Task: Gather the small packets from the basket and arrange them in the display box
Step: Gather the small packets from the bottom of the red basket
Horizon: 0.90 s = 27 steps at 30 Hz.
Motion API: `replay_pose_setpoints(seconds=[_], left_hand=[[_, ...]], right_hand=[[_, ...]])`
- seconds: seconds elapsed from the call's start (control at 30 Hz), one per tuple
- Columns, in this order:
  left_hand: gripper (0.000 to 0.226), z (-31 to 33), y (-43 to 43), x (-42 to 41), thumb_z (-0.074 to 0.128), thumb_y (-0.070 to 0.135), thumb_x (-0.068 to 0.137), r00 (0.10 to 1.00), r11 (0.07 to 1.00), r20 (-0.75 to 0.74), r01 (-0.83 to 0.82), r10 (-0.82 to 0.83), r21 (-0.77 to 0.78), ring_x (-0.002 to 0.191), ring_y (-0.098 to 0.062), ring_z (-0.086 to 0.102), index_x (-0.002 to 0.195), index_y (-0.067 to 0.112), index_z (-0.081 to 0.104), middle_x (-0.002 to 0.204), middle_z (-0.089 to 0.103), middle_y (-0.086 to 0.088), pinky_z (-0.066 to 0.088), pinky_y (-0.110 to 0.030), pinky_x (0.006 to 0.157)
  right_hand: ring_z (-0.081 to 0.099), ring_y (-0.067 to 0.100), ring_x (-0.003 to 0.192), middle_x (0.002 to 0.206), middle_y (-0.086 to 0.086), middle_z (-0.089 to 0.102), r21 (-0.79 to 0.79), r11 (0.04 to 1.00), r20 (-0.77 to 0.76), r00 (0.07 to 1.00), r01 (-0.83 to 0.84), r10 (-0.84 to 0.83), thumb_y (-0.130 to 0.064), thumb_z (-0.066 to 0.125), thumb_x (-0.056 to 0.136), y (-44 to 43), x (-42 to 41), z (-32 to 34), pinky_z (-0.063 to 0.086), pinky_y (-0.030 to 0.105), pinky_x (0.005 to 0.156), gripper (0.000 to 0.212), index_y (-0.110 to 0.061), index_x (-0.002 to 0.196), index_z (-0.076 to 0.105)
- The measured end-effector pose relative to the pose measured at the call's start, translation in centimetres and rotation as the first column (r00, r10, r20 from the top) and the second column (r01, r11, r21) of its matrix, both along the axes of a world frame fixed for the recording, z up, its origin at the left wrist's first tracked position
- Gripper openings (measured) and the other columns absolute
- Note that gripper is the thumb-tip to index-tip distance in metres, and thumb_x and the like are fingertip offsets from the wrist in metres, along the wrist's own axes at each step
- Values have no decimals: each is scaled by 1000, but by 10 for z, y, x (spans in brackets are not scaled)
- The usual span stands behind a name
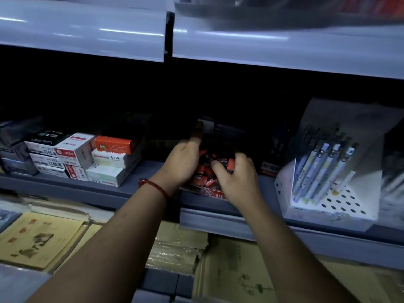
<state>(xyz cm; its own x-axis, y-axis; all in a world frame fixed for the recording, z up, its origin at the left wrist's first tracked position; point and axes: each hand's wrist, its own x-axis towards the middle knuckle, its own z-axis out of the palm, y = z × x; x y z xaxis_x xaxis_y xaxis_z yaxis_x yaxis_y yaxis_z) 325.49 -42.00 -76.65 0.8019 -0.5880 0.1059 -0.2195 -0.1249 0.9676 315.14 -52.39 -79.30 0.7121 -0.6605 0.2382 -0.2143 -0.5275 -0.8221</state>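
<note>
Your right hand (pixel 238 180) clutches red packets (pixel 230 165) in curled fingers (pixel 242 159), at 3 o'clock in the display box (pixel 211 192). Your left hand (pixel 182 165), fingers straight, touches the pile from 9 o'clock.

A grey-blue metal shelf (pixel 135 182) runs from left to right, dim beneath the shelf above it. At its left end stand stacks of small cardboard boxes (pixel 102 162), white and orange, a few printed 0.5. Darker boxes (pixel 15 149) sit just beside them, further left. Near the middle, at the front edge, is an open display box (pixel 211 191) marked 2B, heaped with small red packets (pixel 204 171). Just right of it, further back, is a dark box with a red label (pixel 270 167). At the right end stands a white stand (pixel 341 202) with a holed base, holding pale pens (pixel 321 171), all tilted.
</note>
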Motion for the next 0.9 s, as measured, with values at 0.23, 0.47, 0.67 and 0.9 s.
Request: replay_pose_setpoints(seconds=[0.23,0.47,0.67,0.9], left_hand=[[64,-13,13,11,25,68,102,999,999,19,33,-33,30,89,4,70,92,33,78,95,77,9,51,-24,89],[55,-7,13,1,28,63,104,995,986,-90,-53,39,-156,94,-6,74,93,39,77,94,79,11,55,-30,87],[67,-10,6,14,18,72,100,969,966,-149,167,-198,-196,115,-8,69,135,33,60,128,70,3,54,-32,98],[66,-30,14,26,20,58,106,917,884,-299,107,-265,-455,145,-18,45,159,21,31,158,47,-4,50,-30,105]], right_hand=[[52,22,105,102,-1,50,31,999,35,999,-19,18,-32,60,98,-2,-3,-1,42,36,92,18,-19,110,60],[54,25,102,104,7,57,110,994,67,998,3,-10,-43,43,106,0,-1,-1,37,34,86,30,-18,97,57],[55,23,102,100,3,58,88,996,87,996,-13,5,-47,37,107,-1,-2,-4,38,35,87,38,-19,98,60],[51,21,98,90,-5,51,145,989,119,993,-4,-13,-40,42,107,-1,-5,0,31,30,82,29,-19,92,55]])
